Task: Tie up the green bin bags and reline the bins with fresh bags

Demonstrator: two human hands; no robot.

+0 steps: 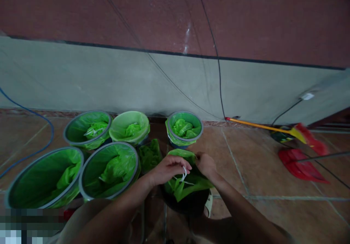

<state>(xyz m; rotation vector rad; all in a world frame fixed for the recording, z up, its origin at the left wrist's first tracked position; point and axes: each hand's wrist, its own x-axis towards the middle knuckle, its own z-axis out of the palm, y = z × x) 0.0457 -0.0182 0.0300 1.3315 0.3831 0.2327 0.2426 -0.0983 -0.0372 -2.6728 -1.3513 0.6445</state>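
Note:
A dark bin [186, 205] stands right in front of me with a green plastic bag [188, 187] spread loosely over its mouth. My left hand [171, 169] is closed with a white drawstring loop [183, 174] of the bag at its fingertips. On the far right side of the bin, my right hand [206, 164] grips the edge of the same bag; its fingertips are partly hidden. Just left of the bin lies a crumpled green bag [150, 154].
Several bins with green liners stand on the left, among them a large one [12, 196]. Another lined bin [202, 130] is near the wall. At right are a broom [259, 125], a red dustpan [298, 167] and cables. A blue hose [50, 127] lies left.

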